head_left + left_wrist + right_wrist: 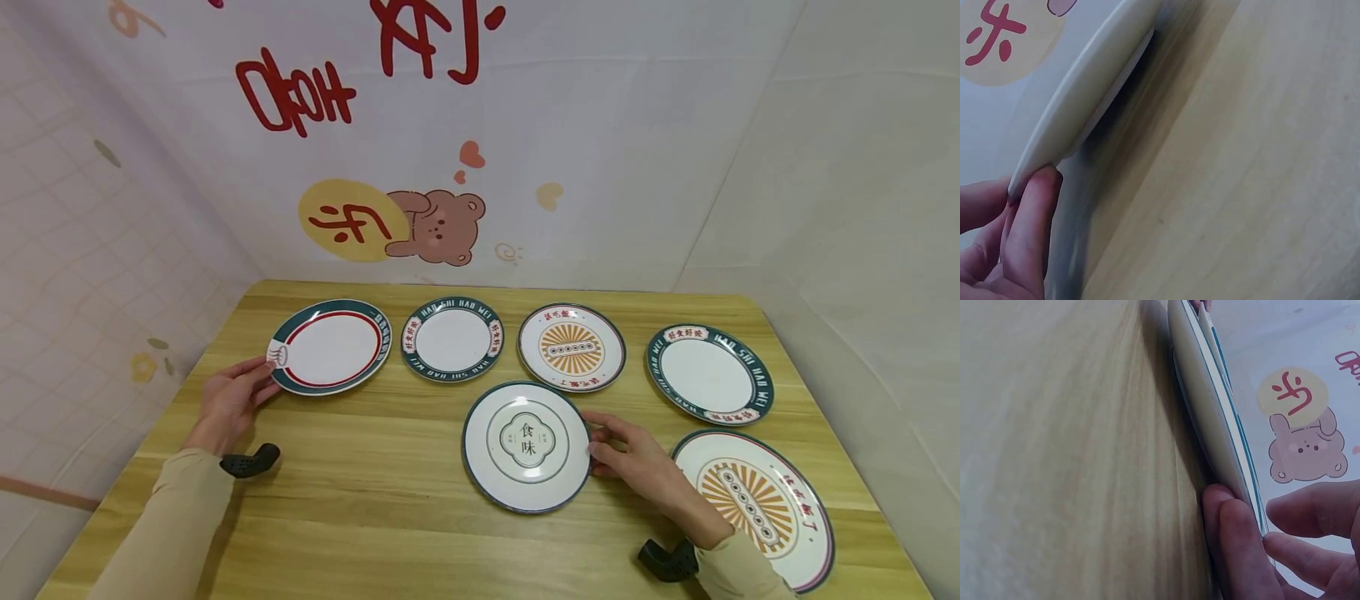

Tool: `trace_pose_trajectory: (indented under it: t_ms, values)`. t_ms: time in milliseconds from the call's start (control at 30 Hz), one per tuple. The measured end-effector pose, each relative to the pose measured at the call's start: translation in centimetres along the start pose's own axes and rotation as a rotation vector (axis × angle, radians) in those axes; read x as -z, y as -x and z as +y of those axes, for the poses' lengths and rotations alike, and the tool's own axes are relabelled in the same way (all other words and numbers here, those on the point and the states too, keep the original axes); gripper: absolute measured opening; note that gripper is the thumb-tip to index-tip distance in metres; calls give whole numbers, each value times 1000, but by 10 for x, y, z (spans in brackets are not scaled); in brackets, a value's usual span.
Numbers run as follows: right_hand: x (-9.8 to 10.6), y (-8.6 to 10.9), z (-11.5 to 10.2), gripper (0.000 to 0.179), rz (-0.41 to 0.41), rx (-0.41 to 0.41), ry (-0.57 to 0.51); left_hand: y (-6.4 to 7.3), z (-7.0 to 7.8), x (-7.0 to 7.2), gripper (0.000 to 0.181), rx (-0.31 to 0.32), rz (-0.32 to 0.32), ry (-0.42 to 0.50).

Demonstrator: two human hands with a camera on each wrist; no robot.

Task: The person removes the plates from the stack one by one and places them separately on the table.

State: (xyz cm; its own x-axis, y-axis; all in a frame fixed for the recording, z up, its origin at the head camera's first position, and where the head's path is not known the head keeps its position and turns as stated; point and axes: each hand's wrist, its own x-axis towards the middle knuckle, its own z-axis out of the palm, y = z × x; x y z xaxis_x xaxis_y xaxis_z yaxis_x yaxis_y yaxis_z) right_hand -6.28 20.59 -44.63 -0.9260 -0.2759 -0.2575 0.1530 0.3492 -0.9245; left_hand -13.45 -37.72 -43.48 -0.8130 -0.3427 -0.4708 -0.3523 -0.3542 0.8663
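At the table's far left, my left hand (229, 402) pinches the near-left rim of an oval plate (333, 348) with a green border and a red ring. In the left wrist view, the thumb and fingers grip the edge of this plate (1075, 100), whose pale underside faces the camera. My right hand (633, 454) holds the right rim of a round white plate (525, 493) with a thin dark rim and a flower-shaped emblem in its middle. From the right wrist, fingers (1241, 544) show beneath the rim, the thumb on the upper side.
Along the back of the wooden table (352, 500) lie a small green-rimmed plate (452, 340), a sunburst plate (572, 347) and another green-rimmed plate (709, 375). A larger sunburst plate (813, 533) lies under my right forearm's view, at the right edge. Printed cloth (600, 108) hangs behind.
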Motion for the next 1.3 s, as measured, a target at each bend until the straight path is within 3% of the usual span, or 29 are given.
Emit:
trace_pose_trajectory:
  t_ms: [200,367,467,533,733,833,967,1300]
  values:
    - [0,0,-1,52,-3,1,6,3,-1,2,27,-7,-50,55]
    - [0,0,0,52,1,-2,5,5,-2,4,52,-19,-82,76]
    - [-1,0,0,53,6,-5,-2,6,-2,3,64,-47,-113,18]
    - [-1,0,1,53,10,-9,-7,7,-3,1,65,-79,-123,-71]
    - [-1,0,1,52,16,-7,-10,18,-5,-9,66,-239,-56,-534]
    - [-1,-1,1,51,21,-5,-9,26,-7,-16,65,-329,-3,-688]
    - [-1,-1,0,51,25,-8,-9,41,-11,-27,65,-447,36,-736]
    - [-3,0,1,52,35,-9,-5,71,-27,-52,53,-715,8,-784]
